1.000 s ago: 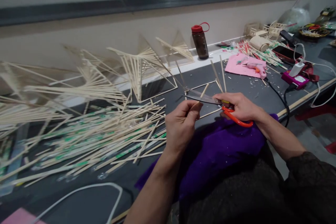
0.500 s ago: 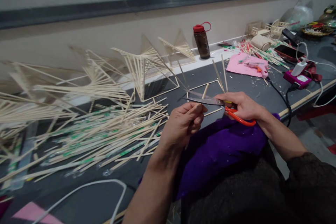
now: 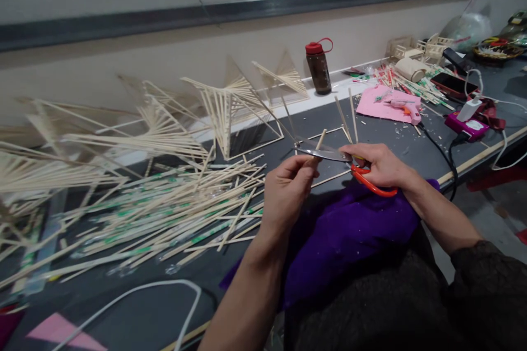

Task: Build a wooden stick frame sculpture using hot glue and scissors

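While right grip [image 3: 377, 165] clasps scissors [image 3: 334, 155], left grip [image 3: 287, 189] pinches stick [image 3: 321, 139] — tilted; tip juts above.

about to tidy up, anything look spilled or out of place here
Yes: small pale scraps lie strewn across the dark tabletop beside the pink sheet under the glue gun, looking like untidied offcuts. The purple cloth is pale-flecked too.

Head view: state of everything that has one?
left hand, closed on the stick
right hand, closed on the scissors
scissors, blades parted, at the stick
stick, pinched, tip up
bottle, upright, lid on
glue gun, lying on pink sheet, heat unclear
phone, flat, screen dark
purple power block, white plug in
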Motion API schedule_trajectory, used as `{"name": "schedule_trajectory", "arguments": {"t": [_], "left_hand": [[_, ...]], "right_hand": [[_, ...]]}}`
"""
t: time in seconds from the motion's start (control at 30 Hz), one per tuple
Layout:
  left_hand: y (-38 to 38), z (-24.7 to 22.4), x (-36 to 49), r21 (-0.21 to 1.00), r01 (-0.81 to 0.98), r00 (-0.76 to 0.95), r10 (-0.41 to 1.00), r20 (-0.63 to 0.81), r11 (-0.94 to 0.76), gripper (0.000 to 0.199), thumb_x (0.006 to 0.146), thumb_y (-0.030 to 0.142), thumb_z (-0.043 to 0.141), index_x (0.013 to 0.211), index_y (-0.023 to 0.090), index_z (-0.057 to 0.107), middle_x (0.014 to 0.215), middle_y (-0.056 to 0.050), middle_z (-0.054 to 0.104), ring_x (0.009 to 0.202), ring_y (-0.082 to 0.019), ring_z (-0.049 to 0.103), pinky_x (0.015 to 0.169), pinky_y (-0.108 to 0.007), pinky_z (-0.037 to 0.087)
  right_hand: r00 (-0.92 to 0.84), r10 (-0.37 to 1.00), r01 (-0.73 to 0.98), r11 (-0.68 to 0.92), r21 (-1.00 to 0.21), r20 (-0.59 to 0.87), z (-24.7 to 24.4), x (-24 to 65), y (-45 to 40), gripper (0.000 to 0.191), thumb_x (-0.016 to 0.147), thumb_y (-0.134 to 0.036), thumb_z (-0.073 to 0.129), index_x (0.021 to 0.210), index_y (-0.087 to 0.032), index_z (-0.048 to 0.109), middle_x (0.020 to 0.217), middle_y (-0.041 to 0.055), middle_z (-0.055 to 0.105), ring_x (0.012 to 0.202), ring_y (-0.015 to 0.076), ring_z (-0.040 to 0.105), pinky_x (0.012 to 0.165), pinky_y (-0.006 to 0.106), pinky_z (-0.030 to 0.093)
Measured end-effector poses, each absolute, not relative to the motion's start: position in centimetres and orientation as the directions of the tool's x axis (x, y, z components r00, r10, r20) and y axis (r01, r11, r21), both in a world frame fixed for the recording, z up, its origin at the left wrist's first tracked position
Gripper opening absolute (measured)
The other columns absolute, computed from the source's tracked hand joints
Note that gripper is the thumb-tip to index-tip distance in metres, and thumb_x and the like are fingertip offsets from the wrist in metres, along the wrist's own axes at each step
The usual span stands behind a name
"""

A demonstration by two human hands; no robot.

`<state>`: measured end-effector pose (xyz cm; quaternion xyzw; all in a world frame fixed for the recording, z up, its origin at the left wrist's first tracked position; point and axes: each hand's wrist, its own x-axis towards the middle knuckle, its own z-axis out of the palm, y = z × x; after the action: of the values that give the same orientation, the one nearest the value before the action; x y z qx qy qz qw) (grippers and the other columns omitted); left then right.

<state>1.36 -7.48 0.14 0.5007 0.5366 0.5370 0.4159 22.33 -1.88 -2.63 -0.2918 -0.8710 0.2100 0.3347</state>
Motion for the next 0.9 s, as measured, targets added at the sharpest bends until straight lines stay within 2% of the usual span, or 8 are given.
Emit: {"name": "schedule_trajectory", "arguments": {"t": [0.1,0.2,0.3,0.43,0.6,0.7,0.77,0.9], "left_hand": [[-7.7,-0.2,1.7,0.904,0.381,-0.239,0.924,0.298,-0.193,0.019,0.078,0.038,0.065,0.079,0.018,0.066,0.062,0.003,0.061,0.048,-0.008,0.045,0.048,-0.021,0.034],[-7.7,-0.8,1.6,0.769,0.593,-0.170,0.897,0.408,-0.238,0.021,0.087,0.036,0.055,0.080,0.019,0.066,0.058,0.002,0.060,0.053,-0.011,0.053,0.056,-0.022,0.039],[-7.4,-1.8,1.3,0.566,0.765,-0.049,0.848,0.528,-0.308,0.027,0.093,0.030,0.045,0.081,0.018,0.066,0.057,0.001,0.060,0.053,-0.013,0.055,0.058,-0.023,0.039],[-7.2,-3.0,1.4,0.324,0.875,0.067,0.751,0.657,-0.361,0.034,0.096,0.025,0.041,0.070,0.017,0.062,0.062,-0.004,0.065,0.051,-0.012,0.057,0.055,-0.024,0.037],[-7.4,-3.7,1.8,0.157,0.911,0.151,0.662,0.734,-0.382,0.039,0.098,0.025,0.040,0.067,0.018,0.061,0.062,-0.004,0.066,0.050,-0.013,0.057,0.055,-0.024,0.037],[-7.4,-3.8,1.8,0.155,0.894,0.155,0.616,0.773,-0.420,0.036,0.097,0.025,0.042,0.069,0.018,0.062,0.057,-0.003,0.063,0.047,-0.012,0.054,0.053,-0.024,0.036],[-7.4,-3.7,1.7,0.214,0.871,0.132,0.630,0.765,-0.443,0.034,0.096,0.025,0.044,0.068,0.019,0.062,0.056,-0.002,0.061,0.046,-0.011,0.052,0.052,-0.023,0.035],[-7.6,-3.0,1.7,0.479,0.765,0.037,0.772,0.634,-0.430,0.032,0.092,0.030,0.050,0.064,0.019,0.062,0.051,0.001,0.055,0.044,-0.010,0.045,0.052,-0.023,0.034]], "right_hand": [[-0.579,0.646,0.363,0.751,-0.552,0.498,-2.7,22.1,-2.0,0.041,0.084,-0.023,0.058,0.124,-0.020,0.062,0.107,0.0040,0.071,0.062,0.0084,0.048,0.065,0.025,0.045],[-0.594,0.630,0.372,0.766,-0.524,0.500,-2.8,22.0,-2.1,0.044,0.083,-0.031,0.066,0.125,-0.018,0.061,0.108,0.0057,0.070,0.067,0.0099,0.052,0.069,0.027,0.046],[-0.612,0.635,0.404,0.764,-0.503,0.472,-2.9,22.1,-2.1,0.054,0.080,-0.044,0.071,0.127,-0.020,0.059,0.107,0.0056,0.070,0.072,0.0125,0.056,0.072,0.029,0.047],[-0.632,0.637,0.430,0.762,-0.484,0.441,-2.8,22.3,-2.2,0.061,0.079,-0.052,0.071,0.131,-0.024,0.056,0.112,0.0060,0.067,0.079,0.0152,0.060,0.077,0.033,0.049],[-0.637,0.622,0.422,0.776,-0.468,0.456,-2.6,22.2,-2.2,0.068,0.078,-0.054,0.072,0.135,-0.024,0.052,0.111,0.0079,0.063,0.091,0.0209,0.061,0.083,0.037,0.051],[-0.643,0.580,0.373,0.807,-0.458,0.500,-2.5,22.2,-2.1,0.066,0.078,-0.053,0.073,0.134,-0.025,0.052,0.110,0.0074,0.063,0.091,0.0205,0.060,0.083,0.037,0.051],[-0.650,0.556,0.336,0.822,-0.460,0.519,-2.6,22.2,-1.9,0.064,0.079,-0.051,0.074,0.134,-0.025,0.052,0.110,0.0067,0.063,0.090,0.0196,0.060,0.084,0.037,0.052],[-0.669,0.527,0.293,0.835,-0.466,0.524,-2.7,22.4,-1.7,0.061,0.081,-0.046,0.073,0.134,-0.024,0.052,0.111,0.0070,0.064,0.090,0.0187,0.060,0.083,0.037,0.052]]}}
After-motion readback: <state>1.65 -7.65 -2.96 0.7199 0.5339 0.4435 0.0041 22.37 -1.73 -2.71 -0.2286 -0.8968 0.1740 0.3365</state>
